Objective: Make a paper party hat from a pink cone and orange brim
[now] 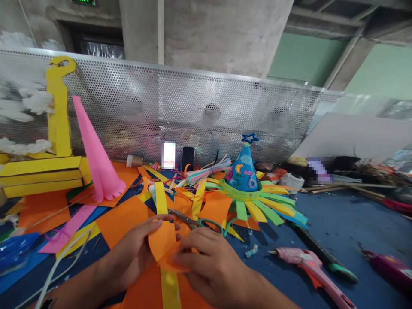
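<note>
Left hand and right hand each pinch one curled orange paper, scissors lying just beyond.

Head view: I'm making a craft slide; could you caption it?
Both hands hold curled orange paper, with scissors, a blue cone hat and a pink glue gun nearby.

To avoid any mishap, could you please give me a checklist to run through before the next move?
Orange piece held: ok, by left hand and right hand.
Scissors well clear of the right hand: not ok, just beyond it.
Pink glue gun set down: ok, on the table.
Its nozzle cool: cannot tell; a red light shows.
Blue cone hat upright: ok.
Work area uncluttered: not ok, orange sheets lie about.
</note>
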`<state>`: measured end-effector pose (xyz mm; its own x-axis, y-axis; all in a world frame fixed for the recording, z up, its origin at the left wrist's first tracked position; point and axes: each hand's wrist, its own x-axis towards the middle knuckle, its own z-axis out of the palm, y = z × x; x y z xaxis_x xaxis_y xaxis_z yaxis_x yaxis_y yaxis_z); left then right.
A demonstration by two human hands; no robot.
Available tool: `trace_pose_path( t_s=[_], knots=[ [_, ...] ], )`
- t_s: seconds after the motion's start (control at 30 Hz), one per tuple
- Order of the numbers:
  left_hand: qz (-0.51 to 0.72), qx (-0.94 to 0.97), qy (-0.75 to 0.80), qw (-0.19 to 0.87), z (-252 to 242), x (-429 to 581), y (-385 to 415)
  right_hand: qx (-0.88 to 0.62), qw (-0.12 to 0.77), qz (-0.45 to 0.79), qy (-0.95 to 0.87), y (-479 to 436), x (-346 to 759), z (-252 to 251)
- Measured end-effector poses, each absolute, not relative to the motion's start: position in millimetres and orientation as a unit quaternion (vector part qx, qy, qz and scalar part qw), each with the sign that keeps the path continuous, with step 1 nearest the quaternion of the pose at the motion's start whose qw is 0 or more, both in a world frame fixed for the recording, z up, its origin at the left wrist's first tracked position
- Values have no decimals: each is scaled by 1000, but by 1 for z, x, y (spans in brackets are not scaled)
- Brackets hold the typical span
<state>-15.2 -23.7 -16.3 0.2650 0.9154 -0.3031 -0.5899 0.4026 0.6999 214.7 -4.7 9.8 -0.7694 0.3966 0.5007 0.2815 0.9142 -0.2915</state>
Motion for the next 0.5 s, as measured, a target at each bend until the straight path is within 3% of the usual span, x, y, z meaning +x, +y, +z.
trace_pose_path(
  t_s=[0.17, 0.37, 0.5],
  knots=[
    [499, 312, 296, 753, -21, -14, -28, -233, 408, 230, -853, 0, 215, 5],
    [437, 362, 276, 776, -13, -19, -31, -310, 449, 448, -708, 9, 213, 4],
    [363, 397, 258, 803, -6, -26, -32, -418, 473, 436, -642, 20, 217, 2]
  ],
)
